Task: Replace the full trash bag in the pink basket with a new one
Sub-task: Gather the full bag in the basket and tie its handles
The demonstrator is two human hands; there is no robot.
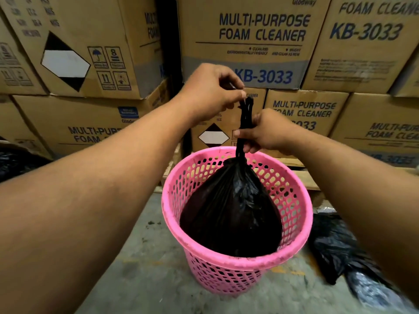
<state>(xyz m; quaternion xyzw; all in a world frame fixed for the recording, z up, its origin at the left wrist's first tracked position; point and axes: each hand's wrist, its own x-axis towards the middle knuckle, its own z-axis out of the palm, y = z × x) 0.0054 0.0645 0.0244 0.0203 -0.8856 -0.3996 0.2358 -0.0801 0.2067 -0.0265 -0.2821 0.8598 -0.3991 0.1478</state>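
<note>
A pink perforated basket (294,243) stands on the concrete floor in front of me. Inside it sits a full black trash bag (231,214), its top gathered and twisted into a thin neck that rises above the rim. My left hand (208,94) pinches the very tip of that twisted neck. My right hand (267,132) grips the neck lower down, just above the basket's far rim. The bag's body fills most of the basket's opening.
Stacked cardboard boxes (260,37) marked as foam cleaner form a wall right behind the basket, on a wooden pallet (303,177). Another black plastic bag (340,252) lies crumpled on the floor to the right. More black plastic (13,162) shows at the left edge.
</note>
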